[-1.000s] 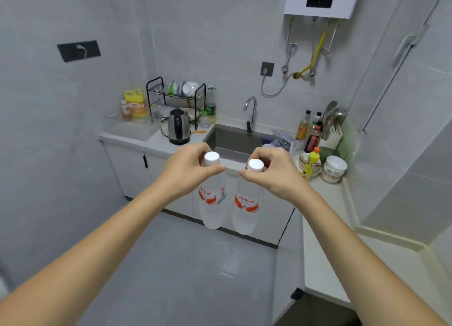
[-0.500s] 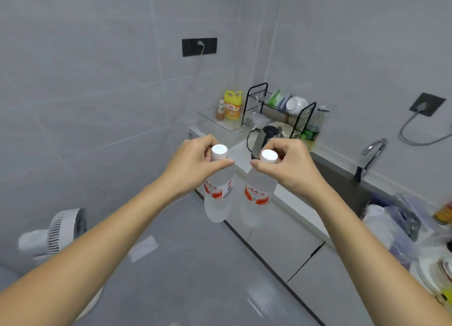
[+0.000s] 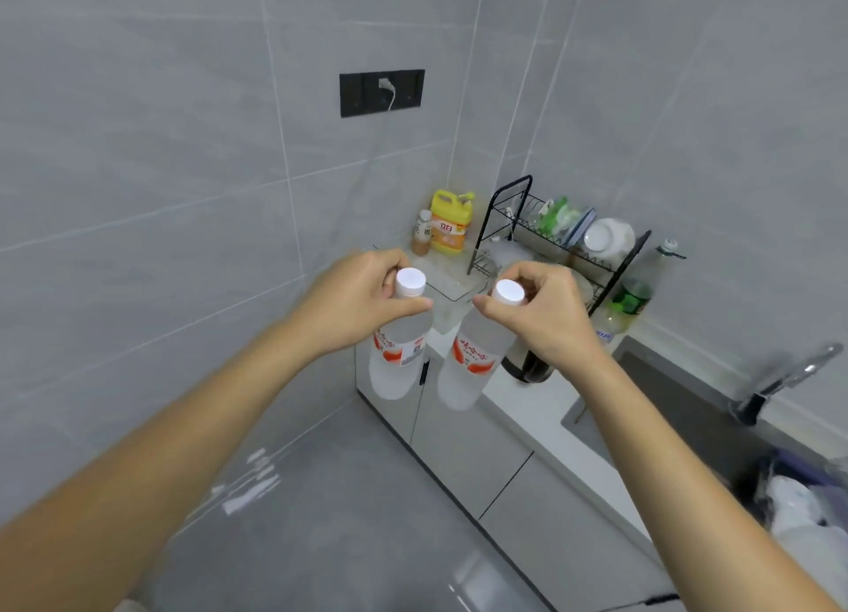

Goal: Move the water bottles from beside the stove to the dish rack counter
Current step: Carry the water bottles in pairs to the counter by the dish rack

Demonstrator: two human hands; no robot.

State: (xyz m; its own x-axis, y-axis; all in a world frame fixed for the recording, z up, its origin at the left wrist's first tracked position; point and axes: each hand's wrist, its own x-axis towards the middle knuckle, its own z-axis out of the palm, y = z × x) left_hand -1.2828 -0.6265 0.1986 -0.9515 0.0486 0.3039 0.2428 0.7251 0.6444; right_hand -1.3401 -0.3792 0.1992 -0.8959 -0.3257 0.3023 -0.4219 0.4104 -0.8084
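— What's she, or he, got hold of there?

— Two water bottles, one in each hand; the left hand point(image 3: 355, 306) pinches the neck of the left bottle point(image 3: 399, 354) just under its white cap, thumb on the near side and fingers curled round the far side; the right hand point(image 3: 543, 311) does the same with the right bottle point(image 3: 470, 363)

— Are they set down anywhere?

— No; both hang in the air by their necks, close together but apart, the left over the floor by the cabinet corner, the right in front of the cabinet doors; the right one tilts a little, its base swung left

— And the counter?

— The white counter point(image 3: 527, 398) lies just beyond and to the right of them; the black dish rack point(image 3: 562, 240) stands at its far end with a white bowl in it; a yellow detergent jug point(image 3: 450, 221) and a small brown bottle point(image 3: 421, 233) sit in the far corner to the left of the rack; a green bottle point(image 3: 635, 290) stands at the rack's right; part of a dark kettle point(image 3: 532, 366) shows under the right wrist; the sink point(image 3: 679, 409) and its tap point(image 3: 789, 380) are further right
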